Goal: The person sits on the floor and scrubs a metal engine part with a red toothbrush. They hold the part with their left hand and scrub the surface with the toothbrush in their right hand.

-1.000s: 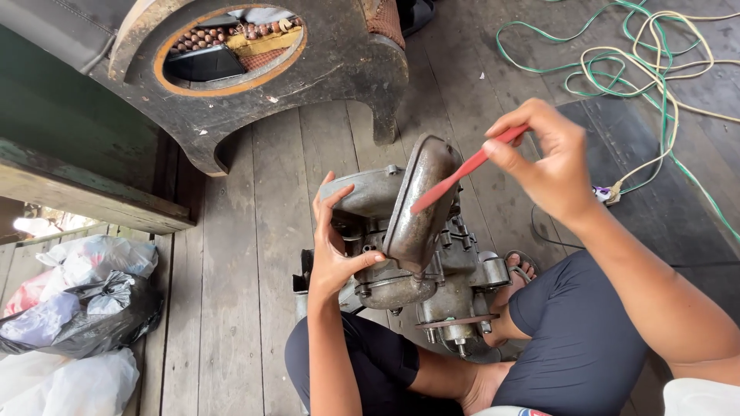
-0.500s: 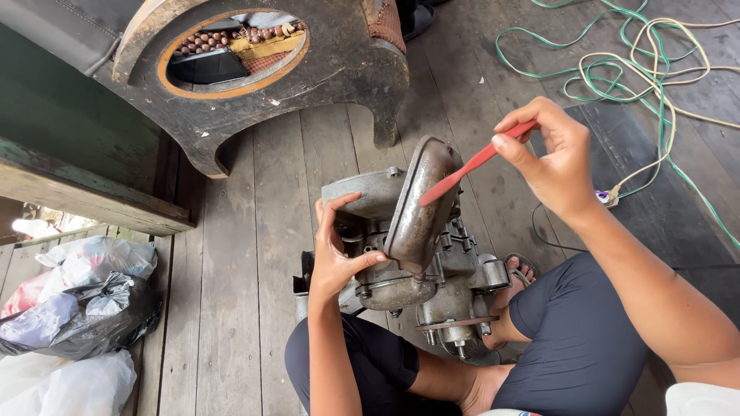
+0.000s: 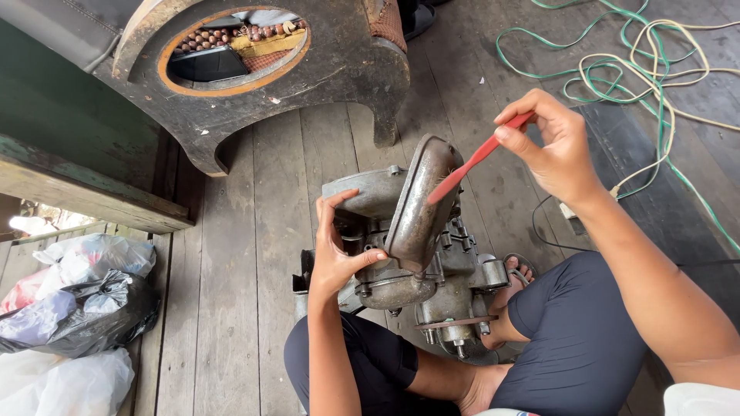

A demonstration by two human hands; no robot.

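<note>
The left hand [image 3: 338,254] grips the grey metal engine block [image 3: 416,262] steady while, at two o'clock, the right hand [image 3: 556,146] pinches a red plastic toothbrush [image 3: 476,159], bristles against its rusty oval cover [image 3: 420,204].

Both forearms are seen bare, with no watch or ring on the left hand [image 3: 335,254] or the right hand [image 3: 556,150]. Dark navy shorts [image 3: 574,347] are worn (reaching the knees), and a white sleeve edge [image 3: 701,399] is glimpsed at lower right.
</note>
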